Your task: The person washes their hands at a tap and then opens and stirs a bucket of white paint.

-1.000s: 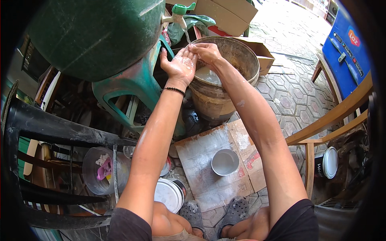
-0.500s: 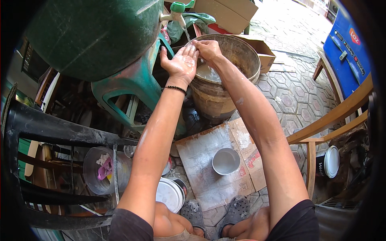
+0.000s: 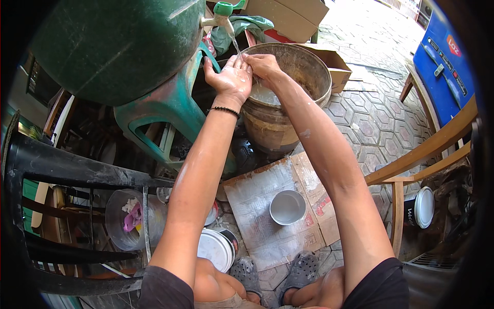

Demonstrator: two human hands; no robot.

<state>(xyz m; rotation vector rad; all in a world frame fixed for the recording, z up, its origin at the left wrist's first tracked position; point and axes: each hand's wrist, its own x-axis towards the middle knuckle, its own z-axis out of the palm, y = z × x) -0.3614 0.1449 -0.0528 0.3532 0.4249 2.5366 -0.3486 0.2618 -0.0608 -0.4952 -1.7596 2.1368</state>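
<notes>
Water runs from a spigot point(image 3: 224, 18) on a green tank point(image 3: 113, 46) onto my hands. My left hand point(image 3: 230, 78) is open, palm up, wet with some white residue, below the stream. The curled fingers of my right hand point(image 3: 261, 67) press at the left fingertips; whether they hold anything is hidden. Both hands are over the rim of a worn bucket point(image 3: 278, 131) holding cloudy liquid. A teal plastic stool point(image 3: 154, 113) stands under the tank.
A cup point(image 3: 287, 207) stands on stained cardboard point(image 3: 247, 190) before my feet. Lidded tubs point(image 3: 213, 250) point(image 3: 423, 207) sit low. A black chair point(image 3: 77, 165) is left; a wooden chair point(image 3: 427, 144) and blue box point(image 3: 437, 67) are right. Paving point(image 3: 381, 123) extends beyond.
Less white residue shows in my left palm. My hands have shifted only slightly at the stream, with the right fingers still at the left fingertips.
</notes>
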